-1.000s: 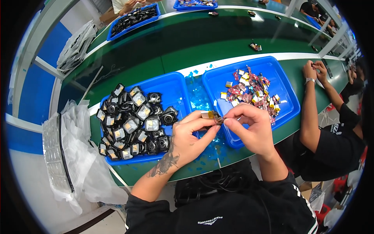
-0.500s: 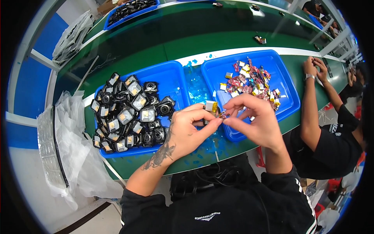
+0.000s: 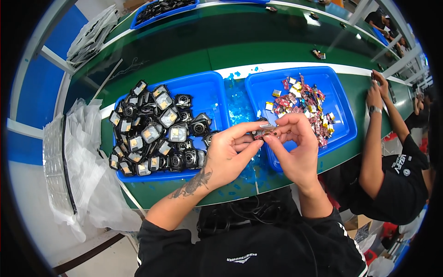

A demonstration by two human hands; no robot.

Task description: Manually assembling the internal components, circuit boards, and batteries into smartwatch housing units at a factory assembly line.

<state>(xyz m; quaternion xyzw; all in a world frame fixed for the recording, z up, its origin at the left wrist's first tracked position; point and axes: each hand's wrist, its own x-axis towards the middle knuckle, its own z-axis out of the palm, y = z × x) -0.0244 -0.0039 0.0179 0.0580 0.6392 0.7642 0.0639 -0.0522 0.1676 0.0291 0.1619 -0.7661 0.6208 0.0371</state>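
My left hand (image 3: 233,154) and my right hand (image 3: 297,150) meet between two blue trays, fingertips nearly touching. Between them they pinch a small reddish circuit board (image 3: 259,136), largely covered by the fingers. To the left, a blue tray (image 3: 220,99) holds a heap of black watch cases (image 3: 151,133), some showing round dark backs. The right-hand blue tray (image 3: 340,124) carries a loose pile of small red boards with silver and yellow battery cells (image 3: 302,104).
Blue scraps (image 3: 240,104) litter the green bench between the trays. Crumpled clear plastic sheeting (image 3: 97,171) hangs at the left. A co-worker's arms (image 3: 373,134) reach over the bench on the right. Another tray of black parts (image 3: 161,11) stands at the far side.
The silver-and-yellow battery cell that stood up above my left fingertips no longer shows there. My right fingers have curled in closer around the board. The co-worker's hands have shifted.
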